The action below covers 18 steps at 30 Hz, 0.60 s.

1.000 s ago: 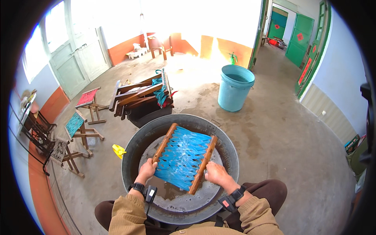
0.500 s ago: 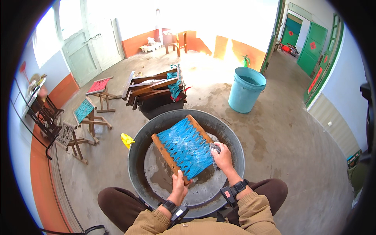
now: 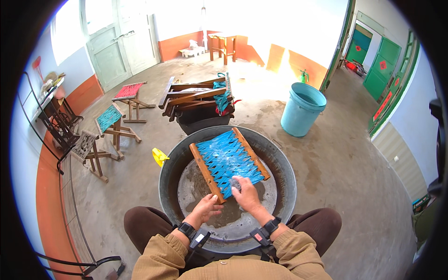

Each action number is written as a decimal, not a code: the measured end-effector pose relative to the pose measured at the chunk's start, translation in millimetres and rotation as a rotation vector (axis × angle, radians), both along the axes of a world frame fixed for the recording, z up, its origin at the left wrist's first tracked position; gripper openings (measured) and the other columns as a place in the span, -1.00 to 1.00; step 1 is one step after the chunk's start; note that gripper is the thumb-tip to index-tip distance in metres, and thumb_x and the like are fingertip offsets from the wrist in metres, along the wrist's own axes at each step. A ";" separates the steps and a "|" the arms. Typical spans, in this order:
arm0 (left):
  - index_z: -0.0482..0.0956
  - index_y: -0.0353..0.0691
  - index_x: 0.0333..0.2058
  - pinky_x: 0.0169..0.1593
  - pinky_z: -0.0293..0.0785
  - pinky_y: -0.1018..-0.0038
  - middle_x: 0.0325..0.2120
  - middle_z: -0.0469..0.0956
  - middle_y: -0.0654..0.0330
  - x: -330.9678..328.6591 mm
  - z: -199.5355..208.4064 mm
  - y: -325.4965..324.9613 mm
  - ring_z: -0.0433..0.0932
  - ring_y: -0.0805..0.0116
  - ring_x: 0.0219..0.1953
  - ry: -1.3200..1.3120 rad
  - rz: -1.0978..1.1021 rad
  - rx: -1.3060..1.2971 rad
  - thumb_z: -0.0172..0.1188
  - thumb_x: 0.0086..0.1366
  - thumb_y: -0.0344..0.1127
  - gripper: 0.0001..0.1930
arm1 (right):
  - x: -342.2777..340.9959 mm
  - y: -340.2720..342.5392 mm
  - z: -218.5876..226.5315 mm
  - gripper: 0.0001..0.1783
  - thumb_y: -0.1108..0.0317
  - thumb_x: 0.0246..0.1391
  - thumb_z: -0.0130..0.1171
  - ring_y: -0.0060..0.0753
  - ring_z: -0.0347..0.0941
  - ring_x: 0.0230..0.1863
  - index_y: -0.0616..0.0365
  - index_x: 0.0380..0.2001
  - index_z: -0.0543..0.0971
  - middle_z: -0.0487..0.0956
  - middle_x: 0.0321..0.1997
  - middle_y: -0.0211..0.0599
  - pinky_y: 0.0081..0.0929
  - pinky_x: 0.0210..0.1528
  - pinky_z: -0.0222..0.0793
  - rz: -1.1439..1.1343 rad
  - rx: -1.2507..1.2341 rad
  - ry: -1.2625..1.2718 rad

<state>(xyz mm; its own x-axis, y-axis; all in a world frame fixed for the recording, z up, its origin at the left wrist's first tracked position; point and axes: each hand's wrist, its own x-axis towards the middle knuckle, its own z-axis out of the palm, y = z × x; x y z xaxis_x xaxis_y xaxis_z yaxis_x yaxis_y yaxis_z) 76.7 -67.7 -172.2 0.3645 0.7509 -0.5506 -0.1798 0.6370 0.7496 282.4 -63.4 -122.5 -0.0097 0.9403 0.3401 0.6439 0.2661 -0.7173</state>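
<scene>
A folding stool (image 3: 227, 158) with a blue woven strap seat and wooden bars is tilted over a large round metal tub (image 3: 285, 186). White suds smear the straps. My left hand (image 3: 205, 209) grips the near end of the stool's left bar, thumb on top. My right hand (image 3: 246, 193) is closed around a grey steel wool scrubber (image 3: 236, 185) and presses it on the near part of the straps. Murky, foamy water (image 3: 233, 223) fills the tub's bottom. The stool's legs are hidden beneath the seat.
Past the tub, wooden stool frames (image 3: 196, 95) are piled on a black basin (image 3: 200, 123). A light blue bucket (image 3: 303, 112) stands to the right on wet concrete. Several folding stools (image 3: 108, 116) line the left side. Something yellow (image 3: 159, 157) hangs at the tub's left rim.
My right hand has moved the scrubber from the right bar to the near middle of the seat. The left hand's fingers have loosened slightly at the bar's end. The whole view has shifted.
</scene>
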 end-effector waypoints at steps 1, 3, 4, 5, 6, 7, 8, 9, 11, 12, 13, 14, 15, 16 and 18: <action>0.31 -0.09 0.18 0.03 0.47 0.09 -0.03 0.50 0.16 2.2 -2.4 -1.0 0.53 0.20 -0.05 -0.022 -0.020 0.045 -0.03 0.51 -0.04 -0.60 | -12.0 -4.0 -1.4 -0.63 0.33 0.07 0.22 0.04 0.49 -0.04 0.09 -0.02 0.54 0.52 -0.07 -0.07 -0.18 0.03 0.45 0.025 0.041 0.037; 0.37 -0.09 0.12 -0.02 0.51 0.21 -0.11 0.54 0.20 10.6 -10.8 1.8 0.56 0.25 -0.10 -0.024 0.039 0.050 -0.01 0.51 -0.09 -0.67 | -34.2 -10.7 -6.2 -0.72 0.34 0.07 0.22 0.02 0.49 -0.05 0.08 -0.12 0.57 0.52 -0.08 -0.13 -0.18 -0.01 0.46 0.095 0.121 0.001; 0.37 -0.10 0.11 -0.04 0.52 0.24 -0.13 0.54 0.21 14.2 -15.3 2.0 0.57 0.27 -0.12 -0.068 0.085 0.045 0.00 0.50 -0.10 -0.68 | -41.4 -14.4 -9.1 -0.78 0.34 0.07 0.22 -0.03 0.50 -0.09 0.06 -0.17 0.59 0.51 -0.14 -0.18 -0.18 -0.05 0.47 0.120 0.090 -0.027; 0.38 -0.11 0.09 -0.05 0.53 0.27 -0.15 0.55 0.22 17.4 -19.3 2.8 0.58 0.28 -0.14 -0.097 0.132 0.022 0.01 0.50 -0.12 -0.69 | -45.8 -13.8 -11.6 -0.83 0.33 0.05 0.23 -0.07 0.51 -0.16 0.04 -0.24 0.57 0.48 -0.23 -0.23 -0.18 -0.16 0.50 0.102 0.079 -0.118; 0.40 -0.15 0.04 -0.08 0.55 0.31 -0.18 0.56 0.23 18.4 -22.4 1.4 0.60 0.29 -0.19 -0.113 0.158 0.001 0.00 0.50 -0.17 -0.74 | -45.6 -12.0 -14.1 -0.86 0.34 0.05 0.23 -0.09 0.51 -0.19 0.03 -0.29 0.55 0.46 -0.27 -0.25 -0.18 -0.23 0.50 0.038 0.081 -0.167; 0.41 -0.16 0.04 -0.08 0.56 0.31 -0.18 0.56 0.22 18.4 -23.9 0.4 0.60 0.28 -0.18 -0.147 0.147 0.025 0.00 0.50 -0.18 -0.74 | -45.5 -10.2 -16.6 -0.89 0.34 0.05 0.23 -0.11 0.52 -0.23 0.02 -0.33 0.53 0.44 -0.30 -0.27 -0.18 -0.29 0.51 0.021 0.053 -0.232; 0.41 -0.18 0.04 -0.08 0.56 0.31 -0.18 0.56 0.20 17.4 -24.3 0.0 0.60 0.27 -0.18 -0.179 0.137 0.047 -0.01 0.51 -0.19 -0.74 | -39.8 -4.9 -18.1 -0.89 0.33 0.06 0.22 -0.12 0.52 -0.24 0.02 -0.34 0.51 0.43 -0.30 -0.28 -0.20 -0.31 0.52 0.045 0.123 -0.293; 0.41 -0.19 0.04 -0.09 0.57 0.31 -0.17 0.56 0.18 15.9 -23.7 -1.6 0.60 0.26 -0.18 -0.211 0.124 0.068 -0.01 0.51 -0.20 -0.74 | -33.2 1.3 -19.1 -0.90 0.33 0.07 0.21 -0.12 0.52 -0.25 0.01 -0.35 0.50 0.43 -0.30 -0.28 -0.21 -0.34 0.52 0.073 0.156 -0.362; 0.44 -0.18 0.03 -0.08 0.57 0.31 -0.17 0.57 0.17 14.7 -20.7 -1.8 0.60 0.27 -0.17 -0.167 0.123 0.024 0.00 0.51 -0.21 -0.75 | -18.8 13.4 -19.9 -0.91 0.31 0.11 0.20 -0.14 0.53 -0.28 -0.01 -0.35 0.49 0.44 -0.31 -0.28 -0.24 -0.38 0.54 0.098 0.102 -0.568; 0.45 -0.18 0.02 -0.08 0.57 0.32 -0.16 0.57 0.17 14.4 -19.0 -1.4 0.59 0.27 -0.17 -0.164 0.120 0.019 0.00 0.51 -0.22 -0.76 | -16.1 14.5 -20.4 -0.92 0.30 0.13 0.19 -0.14 0.54 -0.28 -0.01 -0.35 0.50 0.45 -0.31 -0.28 -0.24 -0.37 0.54 -0.005 0.117 -0.542; 0.45 -0.18 0.03 -0.07 0.56 0.31 -0.16 0.57 0.16 14.4 -17.5 -0.1 0.59 0.27 -0.17 -0.142 0.125 0.011 0.00 0.51 -0.22 -0.76 | -12.8 17.2 -19.9 -0.92 0.29 0.15 0.18 -0.15 0.54 -0.27 -0.01 -0.34 0.50 0.46 -0.30 -0.28 -0.23 -0.36 0.54 -0.136 0.123 -0.525; 0.44 -0.18 0.03 -0.07 0.56 0.31 -0.15 0.57 0.16 14.6 -16.7 0.1 0.59 0.26 -0.17 -0.137 0.125 0.013 0.00 0.51 -0.22 -0.76 | -13.6 15.4 -19.8 -0.91 0.26 0.17 0.18 -0.12 0.55 -0.25 -0.02 -0.32 0.51 0.46 -0.29 -0.27 -0.19 -0.34 0.53 -0.172 0.139 -0.404; 0.44 -0.18 0.03 -0.07 0.56 0.30 -0.15 0.57 0.15 15.4 -16.7 -0.1 0.59 0.25 -0.18 -0.133 0.120 0.011 -0.01 0.51 -0.22 -0.75 | -14.6 14.2 -18.9 -0.90 0.26 0.16 0.19 -0.10 0.55 -0.25 -0.03 -0.31 0.51 0.46 -0.29 -0.26 -0.18 -0.33 0.53 -0.074 0.066 -0.347; 0.44 -0.19 0.03 -0.07 0.56 0.30 -0.14 0.57 0.15 16.2 -16.8 0.0 0.59 0.25 -0.18 -0.134 0.125 0.016 -0.01 0.51 -0.21 -0.75 | -17.2 11.3 -18.0 -0.90 0.26 0.15 0.20 -0.09 0.55 -0.25 -0.03 -0.30 0.52 0.46 -0.29 -0.25 -0.16 -0.32 0.52 -0.034 0.038 -0.275; 0.43 -0.19 0.05 -0.07 0.56 0.30 -0.14 0.57 0.14 17.0 -18.4 -0.1 0.59 0.25 -0.17 -0.127 0.144 0.014 -0.01 0.51 -0.21 -0.74 | -22.2 5.7 -15.5 -0.87 0.26 0.11 0.24 -0.03 0.55 -0.28 -0.04 -0.31 0.50 0.45 -0.29 -0.23 -0.12 -0.31 0.50 0.175 0.041 -0.153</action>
<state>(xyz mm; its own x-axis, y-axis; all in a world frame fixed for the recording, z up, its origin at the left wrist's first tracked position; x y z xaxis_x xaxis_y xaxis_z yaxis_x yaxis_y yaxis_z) 93.6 -67.8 -190.7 0.3184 0.8078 -0.4961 -0.3622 0.5873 0.7238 260.2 -57.6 -138.0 -0.2262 0.9051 0.3601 0.6858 0.4105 -0.6010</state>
